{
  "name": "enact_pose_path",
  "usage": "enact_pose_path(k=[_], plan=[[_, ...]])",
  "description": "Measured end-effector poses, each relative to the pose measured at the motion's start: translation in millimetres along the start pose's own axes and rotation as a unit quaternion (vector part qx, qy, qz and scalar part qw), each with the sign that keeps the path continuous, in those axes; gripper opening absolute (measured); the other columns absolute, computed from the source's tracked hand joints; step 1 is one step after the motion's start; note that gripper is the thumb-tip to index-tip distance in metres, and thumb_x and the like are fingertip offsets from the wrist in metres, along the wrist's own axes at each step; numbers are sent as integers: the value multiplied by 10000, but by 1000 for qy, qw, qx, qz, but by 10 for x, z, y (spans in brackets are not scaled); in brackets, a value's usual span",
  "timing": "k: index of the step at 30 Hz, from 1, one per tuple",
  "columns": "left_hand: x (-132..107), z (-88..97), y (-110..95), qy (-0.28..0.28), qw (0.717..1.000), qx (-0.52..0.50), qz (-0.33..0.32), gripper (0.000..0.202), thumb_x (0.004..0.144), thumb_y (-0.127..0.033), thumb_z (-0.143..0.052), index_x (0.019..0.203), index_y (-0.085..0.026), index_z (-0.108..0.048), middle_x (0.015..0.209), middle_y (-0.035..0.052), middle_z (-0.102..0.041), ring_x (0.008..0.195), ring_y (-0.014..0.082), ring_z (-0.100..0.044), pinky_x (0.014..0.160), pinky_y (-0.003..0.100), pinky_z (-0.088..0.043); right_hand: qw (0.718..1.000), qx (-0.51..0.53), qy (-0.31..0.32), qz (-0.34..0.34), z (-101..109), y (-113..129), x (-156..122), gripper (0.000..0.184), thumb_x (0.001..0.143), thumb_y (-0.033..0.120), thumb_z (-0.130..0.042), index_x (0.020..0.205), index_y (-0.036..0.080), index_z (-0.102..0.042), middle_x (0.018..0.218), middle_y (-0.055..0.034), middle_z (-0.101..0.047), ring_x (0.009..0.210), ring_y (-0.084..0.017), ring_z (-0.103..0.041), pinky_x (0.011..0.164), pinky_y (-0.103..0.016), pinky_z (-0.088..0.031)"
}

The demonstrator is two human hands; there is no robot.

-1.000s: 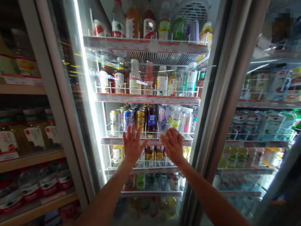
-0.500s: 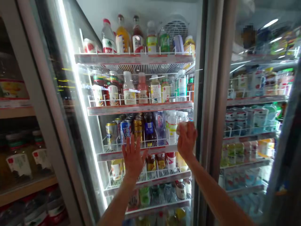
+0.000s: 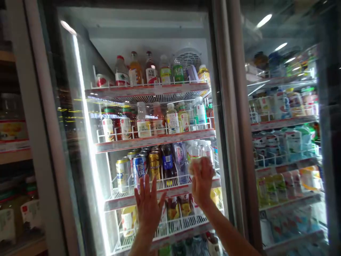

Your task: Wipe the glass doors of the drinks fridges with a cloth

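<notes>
A glass cooler door (image 3: 149, 32) stands before me, with shelves of drinks behind it. Fingers spread, my left hand (image 3: 149, 202) is held up against the glass, in front of the lower shelves near the blue can (image 3: 139, 167). My right hand (image 3: 204, 183) is closed round a pale crumpled cloth (image 3: 195, 166), blurred by motion, in front of the clear bottles (image 3: 194, 151) on the third shelf. Whether the cloth presses on the glass I cannot tell for certain. Between the hands, a gold can (image 3: 155, 165) and a dark bottle with a blue label (image 3: 168, 161) show through.
A metal door frame (image 3: 229, 106) runs upright to the right of my hands, with another drinks cooler (image 3: 285, 124) beyond it. At the left stands a wooden shelf (image 3: 16, 154) with jars. A bright light strip (image 3: 89, 142) runs down the cooler's left side.
The view has tilted up, so the shelves sit lower in the picture. My right hand with the cloth has moved left across the glass. The left hand stays spread in about the same place.
</notes>
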State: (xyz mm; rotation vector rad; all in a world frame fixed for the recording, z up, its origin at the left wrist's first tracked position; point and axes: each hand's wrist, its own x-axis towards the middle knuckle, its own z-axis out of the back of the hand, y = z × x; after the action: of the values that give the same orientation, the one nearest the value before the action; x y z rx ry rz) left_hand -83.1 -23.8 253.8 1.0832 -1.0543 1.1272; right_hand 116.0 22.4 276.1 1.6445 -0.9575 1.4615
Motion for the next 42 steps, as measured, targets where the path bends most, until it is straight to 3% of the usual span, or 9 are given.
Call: enact_pose_path(k=[3,9,14,19,24,30,35,40,42], plan=[[12,16,-14,0,1000,4,0,697,895,-400,-470,1468,-196,-129,1539,96,-112,1422,253,-87,1153,483,-91,993,37,53,95,21,26,-46,616,873,125,-385,1446,302,-241,1502,-84,-279,1382,-250,-263,1081,-486,-258],[32,50,-36,1,1000,-10,-3,696,894,-363,-481,1468,-196,-125,1539,104,-114,1420,258,-89,1155,474,-91,998,-27,-41,-49,43,-163,33,629,873,131,-391,1461,254,-203,1528,-146,-174,1398,-309,-195,1039,-554,-272],[24,36,-10,0,1000,-13,-3,697,891,-370,-486,1467,-212,-127,1534,98,-134,1419,257,-95,1155,478,-100,991,48,72,98,21,46,-31,610,863,122,-400,1434,297,-277,1498,-99,-287,1382,-264,-260,1077,-504,-260],[10,40,-2,8,1000,-13,-3,681,895,-307,-482,1467,-225,-122,1534,85,-128,1419,246,-106,1156,465,-106,999,-24,-30,-35,28,-122,78,624,869,131,-386,1457,257,-220,1524,-133,-196,1400,-299,-198,1059,-559,-252],[23,51,8,3,1000,0,-8,694,887,-257,-494,1468,-216,-116,1539,72,-93,1423,234,-84,1160,443,-91,992,42,56,107,13,-64,51,629,850,127,-421,1435,303,-271,1515,-85,-248,1379,-263,-269,1082,-501,-265],[8,50,14,9,1000,7,-15,694,881,-224,-491,1468,-215,-119,1539,73,-102,1422,239,-93,1158,442,-96,999,-24,-41,-22,25,-199,174,620,863,144,-405,1453,235,-238,1526,-141,-183,1403,-307,-180,1050,-563,-267],[88,117,37,-2,1000,-8,-11,707,877,-251,-502,1467,-258,-113,1539,62,-143,1416,248,-138,1149,464,-142,986,48,78,142,1,-60,179,624,857,140,-416,1441,295,-259,1523,-74,-228,1391,-252,-240,1093,-488,-251],[357,154,182,-27,999,-13,12,704,889,-332,-493,1469,-238,-105,1540,89,-138,1415,271,-134,1142,493,-139,999,-15,-41,-29,-43,-146,367,607,861,150,-397,1446,247,-263,1524,-126,-199,1396,-305,-203,1057,-551,-256],[431,133,236,-27,999,-6,18,695,897,-344,-478,1469,-232,-100,1540,92,-131,1418,269,-112,1145,488,-122,1000,13,-7,22,-60,-57,362,615,857,141,-397,1447,246,-260,1526,-119,-195,1398,-296,-199,1062,-532,-261]])
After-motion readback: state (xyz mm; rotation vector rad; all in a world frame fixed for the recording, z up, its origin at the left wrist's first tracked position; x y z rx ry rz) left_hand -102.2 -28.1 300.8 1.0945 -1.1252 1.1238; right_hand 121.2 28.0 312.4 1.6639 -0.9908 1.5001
